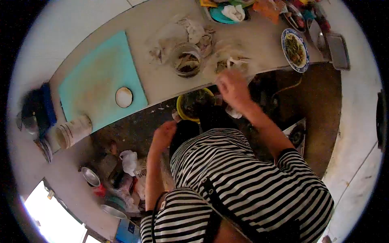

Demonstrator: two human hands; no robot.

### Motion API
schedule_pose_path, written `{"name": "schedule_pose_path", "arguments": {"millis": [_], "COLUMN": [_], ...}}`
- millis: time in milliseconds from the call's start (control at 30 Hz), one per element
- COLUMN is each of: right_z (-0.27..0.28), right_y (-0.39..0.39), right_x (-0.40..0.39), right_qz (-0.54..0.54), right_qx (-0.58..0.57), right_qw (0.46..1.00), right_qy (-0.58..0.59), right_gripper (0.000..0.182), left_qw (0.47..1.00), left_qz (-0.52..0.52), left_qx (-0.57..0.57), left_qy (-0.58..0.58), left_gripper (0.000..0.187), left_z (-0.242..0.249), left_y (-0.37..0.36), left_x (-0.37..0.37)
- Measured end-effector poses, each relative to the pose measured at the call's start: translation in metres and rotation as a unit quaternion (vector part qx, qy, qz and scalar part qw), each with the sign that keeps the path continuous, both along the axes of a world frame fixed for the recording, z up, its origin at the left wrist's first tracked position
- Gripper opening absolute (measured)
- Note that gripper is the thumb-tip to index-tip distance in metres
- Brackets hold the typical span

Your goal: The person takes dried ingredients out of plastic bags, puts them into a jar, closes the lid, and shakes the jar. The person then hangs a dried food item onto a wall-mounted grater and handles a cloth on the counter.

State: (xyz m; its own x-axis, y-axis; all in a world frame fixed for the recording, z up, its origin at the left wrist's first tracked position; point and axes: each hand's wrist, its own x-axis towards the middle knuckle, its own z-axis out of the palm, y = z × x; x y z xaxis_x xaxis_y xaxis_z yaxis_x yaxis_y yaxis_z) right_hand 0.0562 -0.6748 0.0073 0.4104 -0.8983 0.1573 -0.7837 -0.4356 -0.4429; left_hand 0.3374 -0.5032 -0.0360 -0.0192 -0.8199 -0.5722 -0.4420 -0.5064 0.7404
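Note:
My right hand point(233, 87) is over the counter's front edge, its fingers curled together and slightly blurred. Just beyond it lies a clear plastic bag point(237, 62) with a white handle part standing up and dark bits inside. Whether the fingers grip the bag I cannot make out. My left hand point(164, 133) hangs below the counter near my dark-clad leg, fingers curled, with nothing visible in them. Left of the bag stands a round clear jar point(187, 60) holding dark and pale pieces. Under the counter edge, between my hands, sits a yellow-rimmed tub point(179, 109) with dark contents.
On the counter point(160, 87) lie a turquoise board point(101, 69) with a small white round dish point(124, 97), a whitish cylindrical container point(75, 130), crumpled plastic point(194, 30), and a blue-rimmed plate point(304, 67) of greens. Bags point(129, 162) and a metal bowl point(90, 176) crowd the floor at left.

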Motion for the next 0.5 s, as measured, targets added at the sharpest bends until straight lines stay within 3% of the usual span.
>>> {"name": "schedule_pose_path", "arguments": {"millis": [33, 67, 133, 233, 333, 433, 500], "right_z": [0.006, 0.011, 0.017, 0.001, 0.009, 0.011, 0.026], "right_y": [-0.014, -0.025, -0.04, -0.049, -0.033, -0.018, -0.026], "right_x": [-0.014, -0.024, -0.041, -0.07, -0.096, -0.124, -0.128], "right_qz": [-0.039, -0.063, -0.112, -0.01, 0.129, 0.196, 0.088], "right_qx": [-0.105, -0.121, -0.151, 0.049, 0.056, 0.083, 0.249], "right_qw": [0.994, 0.991, 0.98, 0.992, 0.97, 0.974, 0.964], "right_qy": [-0.006, 0.017, 0.065, 0.118, 0.196, 0.075, 0.025], "right_gripper": [0.023, 0.026, 0.033, 0.04, 0.044, 0.04, 0.038], "left_qw": [0.998, 0.992, 0.974, 0.933, 0.888, 0.849, 0.838], "left_qz": [-0.017, -0.035, -0.115, -0.162, -0.173, -0.189, -0.138], "left_qx": [-0.049, -0.099, -0.193, -0.31, -0.38, -0.368, -0.373], "left_qy": [0.038, 0.075, -0.024, -0.079, -0.194, -0.329, -0.373], "left_gripper": [0.029, 0.028, 0.031, 0.047, 0.057, 0.065, 0.07], "left_z": [-0.001, -0.004, 0.026, 0.042, 0.033, 0.014, 0.021], "left_y": [-0.017, -0.035, -0.076, -0.125, -0.155, -0.176, -0.184], "left_x": [-0.022, -0.044, -0.087, -0.134, -0.165, -0.186, -0.194]}}
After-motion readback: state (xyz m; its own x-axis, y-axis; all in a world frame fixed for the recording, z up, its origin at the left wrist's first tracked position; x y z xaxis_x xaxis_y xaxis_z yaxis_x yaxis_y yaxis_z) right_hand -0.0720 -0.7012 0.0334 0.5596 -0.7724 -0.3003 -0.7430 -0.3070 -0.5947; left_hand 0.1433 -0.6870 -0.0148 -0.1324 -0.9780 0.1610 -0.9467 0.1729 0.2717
